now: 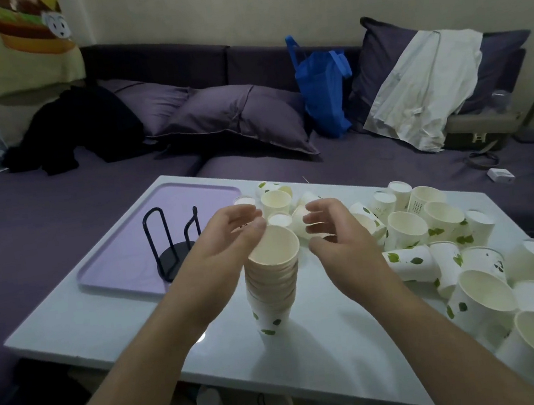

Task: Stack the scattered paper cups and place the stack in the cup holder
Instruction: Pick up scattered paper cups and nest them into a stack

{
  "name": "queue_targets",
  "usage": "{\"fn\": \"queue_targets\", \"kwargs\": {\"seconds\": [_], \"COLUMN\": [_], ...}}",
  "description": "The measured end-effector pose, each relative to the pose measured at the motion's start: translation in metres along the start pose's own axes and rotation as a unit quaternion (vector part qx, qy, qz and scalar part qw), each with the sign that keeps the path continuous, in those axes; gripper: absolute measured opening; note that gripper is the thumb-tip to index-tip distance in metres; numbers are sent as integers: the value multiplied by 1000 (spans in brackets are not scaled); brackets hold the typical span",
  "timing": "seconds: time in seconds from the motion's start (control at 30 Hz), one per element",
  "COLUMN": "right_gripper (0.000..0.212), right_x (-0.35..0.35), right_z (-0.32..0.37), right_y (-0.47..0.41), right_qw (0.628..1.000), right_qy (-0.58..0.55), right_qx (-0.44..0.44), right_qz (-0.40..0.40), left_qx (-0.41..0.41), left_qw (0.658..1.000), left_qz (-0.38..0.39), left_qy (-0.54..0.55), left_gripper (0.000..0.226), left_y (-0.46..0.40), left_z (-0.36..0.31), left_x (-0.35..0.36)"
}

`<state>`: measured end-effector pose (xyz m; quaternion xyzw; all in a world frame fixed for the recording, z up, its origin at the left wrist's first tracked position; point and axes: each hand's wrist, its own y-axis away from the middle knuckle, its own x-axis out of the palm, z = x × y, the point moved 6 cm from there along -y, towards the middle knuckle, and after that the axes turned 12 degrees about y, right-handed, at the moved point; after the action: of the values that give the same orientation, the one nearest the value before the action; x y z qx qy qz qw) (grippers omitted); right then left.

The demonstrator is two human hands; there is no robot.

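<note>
Stack [273, 279] of nested cups stands upright on the white bench [327, 346], near centre. Left hand [229, 237] w/ thumb touching the top cup's rim, fingers loosely curled above it, not gripping anything. Right hand [333, 231] just beside the stack on the right, fingers curved, holding nothing, apart from the rim. Cup holder [173, 244], black wire, sits empty on the purple tray [116, 274], left of the stack. Loose cups [449, 247] scattered over the bench's right side and behind the hands, some upright, some tipped. Sofa [57, 201] behind w/ blue bag [323, 94].
</note>
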<state>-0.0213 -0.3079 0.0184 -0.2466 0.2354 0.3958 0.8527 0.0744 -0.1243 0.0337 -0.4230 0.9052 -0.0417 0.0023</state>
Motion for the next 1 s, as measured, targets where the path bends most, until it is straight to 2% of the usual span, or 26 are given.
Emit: {"fn": "queue_targets", "kwargs": {"seconds": [0.1,0.23,0.33,0.43,0.63,0.7,0.8,0.9,1.0], "right_gripper": [50,63,75,81,53,48,51,39,28], "right_x": [18,47,72,86,76,67,41,9,-13], "right_z": [-22,-30,-30,-34,-27,-21,-10,-4,4], "right_y": [-26,-62,-80,-87,-86,-85,-84,-82,-79], "right_qw": [992,969,952,948,915,927,958,992,998], "right_qy": [124,228,259,261,362,337,266,121,-54], "right_qx": [20,-43,-77,-64,-54,-46,-25,4,15], "right_qz": [23,89,144,170,170,160,106,23,-25], "left_qx": [-11,-50,-75,-90,-95,-89,-57,-17,14], "left_qw": [999,997,996,994,993,993,995,995,996], "left_qz": [-35,-47,-36,-38,-45,-53,-75,-80,-75], "left_qy": [21,40,39,45,53,49,35,50,44], "left_gripper": [30,33,34,32,29,27,24,21,27], "left_y": [-19,-47,-63,-75,-80,-78,-75,-68,-61], "left_z": [5,24,41,53,59,58,49,32,12], "left_x": [-8,-16,-18,-19,-21,-22,-27,-25,-21]}}
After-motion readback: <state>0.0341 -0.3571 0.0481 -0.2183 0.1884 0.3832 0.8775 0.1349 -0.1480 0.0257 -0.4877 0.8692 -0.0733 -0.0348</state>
